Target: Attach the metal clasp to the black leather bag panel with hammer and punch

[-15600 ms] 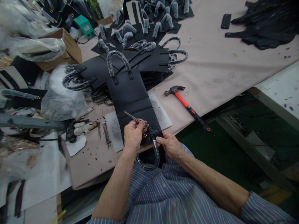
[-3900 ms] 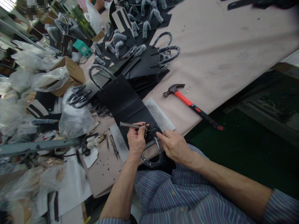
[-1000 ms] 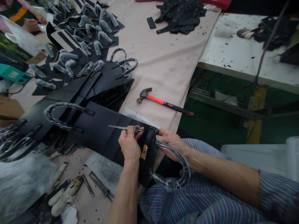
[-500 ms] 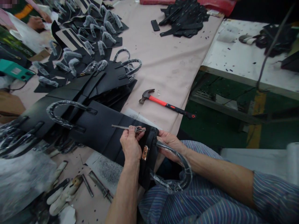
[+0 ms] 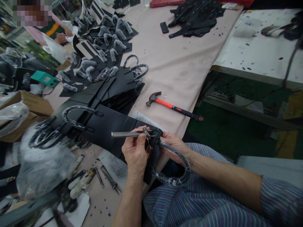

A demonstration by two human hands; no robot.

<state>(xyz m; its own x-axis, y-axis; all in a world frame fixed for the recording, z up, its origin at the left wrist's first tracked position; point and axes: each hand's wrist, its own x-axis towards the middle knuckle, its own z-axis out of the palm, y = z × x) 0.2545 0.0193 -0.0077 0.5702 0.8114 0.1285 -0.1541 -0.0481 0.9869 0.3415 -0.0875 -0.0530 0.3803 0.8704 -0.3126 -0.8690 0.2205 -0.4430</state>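
My left hand (image 5: 135,148) pinches a slim metal tool (image 5: 125,134) with two pointed prongs and a small cross-piece, resembling dividers. Its prongs point right at a black strap (image 5: 156,134) near the end of a black leather handbag (image 5: 111,121). My right hand (image 5: 174,143) grips that end of the bag beside the base of a plastic-wrapped handle (image 5: 187,164); some fingers are hidden behind the leather. Close to my left hand is a gold-coloured clasp (image 5: 148,151), partly covered. At the bag's far end a second wrapped handle (image 5: 68,115) loops up.
A claw hammer (image 5: 175,108) lies beyond the bag. More black bags (image 5: 127,77) are stacked at the left, with wrapped handle pieces (image 5: 106,39) behind. Black strips (image 5: 196,19) form a heap. Other metal tools (image 5: 109,178) lie in front. A co-worker's hand (image 5: 61,38) shows far left.
My left hand has turned the metal tool so its prongs point at the strap near the bag's end. My right hand keeps its hold. The view has shifted left.
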